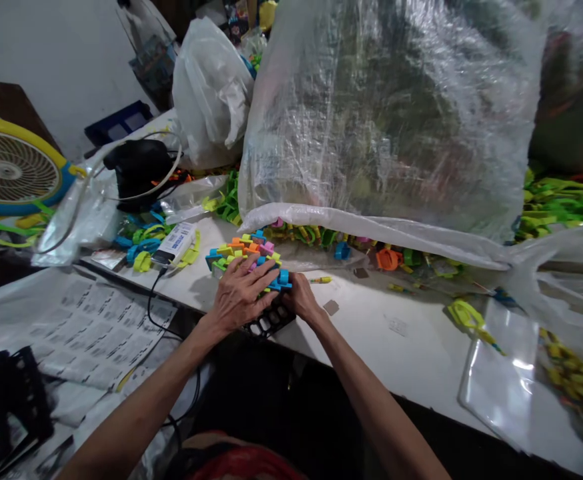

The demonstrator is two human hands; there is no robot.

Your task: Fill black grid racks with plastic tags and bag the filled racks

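Left grip (pixel 244 290) spread over colourful pieces (pixel 251 247); right grip (pixel 299 297) at their edge, hold not clear; black frame (pixel 273 317) below grips.

hands (pixel 239 293) close together, forearms (pixel 161 383) angled inward

In mid-frame, a cluster of pieces (pixel 234 249) sits above the desk (pixel 361 340), under the left hand (pixel 240 293) and left of the right hand (pixel 301 297). Behind stands a sack (pixel 391 120). A fan (pixel 7 171) occupies the upper left, a sheet (pixel 94 333) the lower left, a packet (pixel 499 380) the lower right.
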